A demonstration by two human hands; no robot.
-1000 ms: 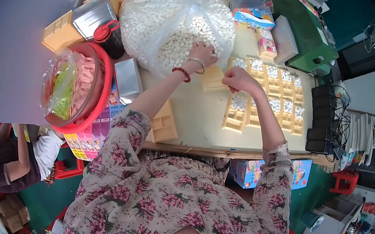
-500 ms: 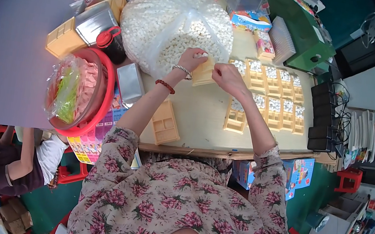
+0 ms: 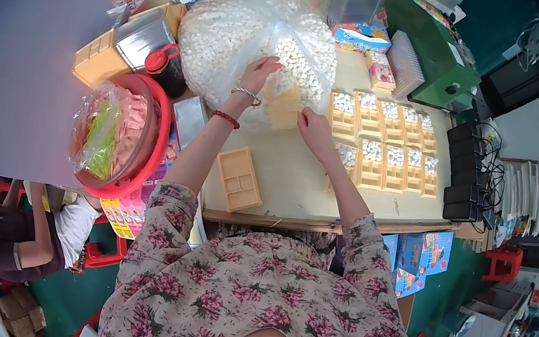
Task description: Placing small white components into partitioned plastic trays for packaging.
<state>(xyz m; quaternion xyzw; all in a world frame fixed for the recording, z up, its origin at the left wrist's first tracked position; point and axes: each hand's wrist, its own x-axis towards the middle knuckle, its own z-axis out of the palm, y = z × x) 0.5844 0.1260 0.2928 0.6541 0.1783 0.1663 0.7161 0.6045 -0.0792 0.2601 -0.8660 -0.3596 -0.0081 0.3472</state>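
A pale yellow compartment tray (image 3: 283,107) is at the mouth of a big clear plastic bag (image 3: 216,30) full of small white pieces (image 3: 290,61). My right hand (image 3: 316,134) pinches the tray's right edge. My left hand (image 3: 259,75) is just above the tray's far left side, over the white pieces, its fingers stretched out and apart from the tray. I see nothing held in it. To the right, two rows of similar trays (image 3: 370,174) carry white pieces in their far compartments. One tray without pieces (image 3: 239,179) lies by the near table edge.
On the left, a red basin (image 3: 164,126) holds pink and green bagged items; a dark bottle with a red lid (image 3: 163,64) stands behind it. Black boxes with cables (image 3: 466,168) line the right edge. A green metal box (image 3: 446,62) is at back right. Another person (image 3: 19,237) sits lower left.
My left hand has come off the tray, moving left and away from me, its fingers opening. My right hand has shifted slightly nearer and left, still at the tray's edge.
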